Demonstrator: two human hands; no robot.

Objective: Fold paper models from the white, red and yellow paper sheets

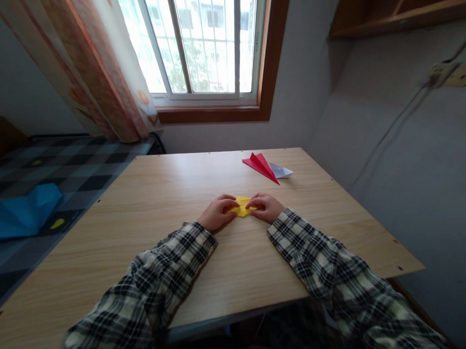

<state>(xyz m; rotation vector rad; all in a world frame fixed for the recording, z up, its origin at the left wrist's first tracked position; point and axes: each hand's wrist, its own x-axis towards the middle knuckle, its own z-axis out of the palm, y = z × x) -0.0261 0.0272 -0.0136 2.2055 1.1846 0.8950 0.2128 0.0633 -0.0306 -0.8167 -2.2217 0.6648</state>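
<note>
Here I see my left hand (217, 213) curled, its fingers pressing down on the yellow folded paper (242, 206); my right hand (265, 207) is likewise curled, fingertips on the paper's other edge. The paper lies flat mid-table, between both hands; no container shows. Farther back on the wooden table (146, 207) rest a red paper plane (261, 165) and a white folded paper (281, 171), touching; a window (200, 44) stands behind.

Counts for you — folded paper pieces on the table (138, 232): three. One yellow paper (242, 206), one red paper (261, 166), one white paper (281, 171). Your hands on the yellow one — two: left hand (217, 213), right hand (265, 207).
</note>
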